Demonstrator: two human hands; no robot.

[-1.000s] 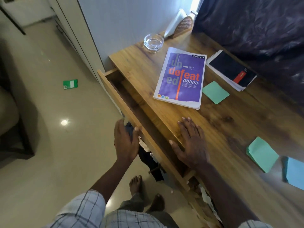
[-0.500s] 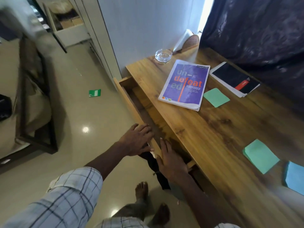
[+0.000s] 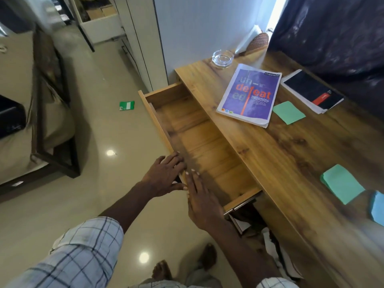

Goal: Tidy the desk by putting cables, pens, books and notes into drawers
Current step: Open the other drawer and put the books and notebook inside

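Where the wooden counter point(image 3: 280, 152) ended at a pale wall, showed a long drawer point(image 3: 199, 146) pulled well out from under the top, its bare wood bottom in full view. Placed the left hand point(image 3: 164, 175) on the drawer's front board, fingers relaxed and slightly spread, draped over the top edge. Placed the right hand point(image 3: 202, 200) just beside it, flat, fingers straight and pressed together, lying along the inner side of that board.

Showed the things to be tidied lying on the counter top, apart from the drawer. Set a purple book point(image 3: 249, 96) printed "undefeated" nearest the drawer's far end, a black notebook point(image 3: 311, 91) behind it by a dark curtain point(image 3: 332, 28), and a single green note point(image 3: 288, 112) between the two. Put a green note pad point(image 3: 340, 183) and a blue note pad point(image 3: 377, 206) side by side near the right edge of the view. Stood a glass ashtray point(image 3: 222, 58) at the counter's far corner.

Included a checked sleeve point(image 3: 83, 256) on the left arm, bare feet point(image 3: 162, 271) on a shiny beige floor point(image 3: 93, 132), and a small green card point(image 3: 126, 105) lying on that floor.
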